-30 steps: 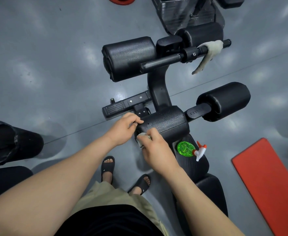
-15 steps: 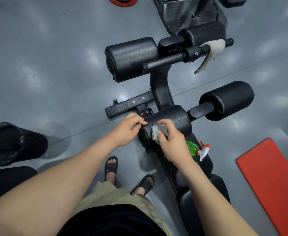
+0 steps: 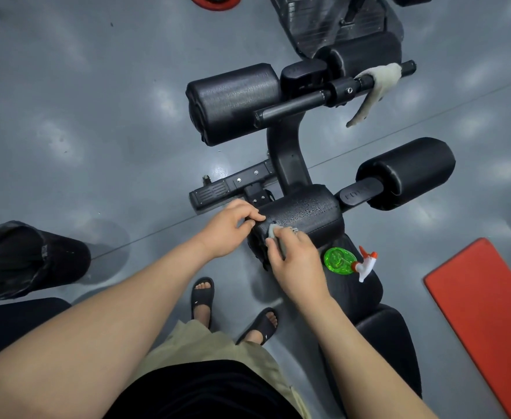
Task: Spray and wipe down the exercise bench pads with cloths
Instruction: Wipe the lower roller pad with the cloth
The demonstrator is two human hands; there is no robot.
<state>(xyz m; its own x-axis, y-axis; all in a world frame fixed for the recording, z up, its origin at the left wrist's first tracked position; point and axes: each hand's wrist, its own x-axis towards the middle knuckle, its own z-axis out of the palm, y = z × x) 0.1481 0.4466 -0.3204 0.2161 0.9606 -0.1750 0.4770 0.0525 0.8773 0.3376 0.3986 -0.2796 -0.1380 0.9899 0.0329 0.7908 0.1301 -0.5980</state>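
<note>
the right hand presses a small pale cloth against the droplet-speckled front pad, its grip closed around the cloth. just left of that grip the left hand curls over the pad's end, holding it. just right of the grip a green spray bottle lies on the bench. well beyond, a second cloth hangs over a bar.

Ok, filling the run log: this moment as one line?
phase: wiping | right hand holds cloth on pad | left hand grips pad end | bottle on seat | spare cloth over bar
</note>
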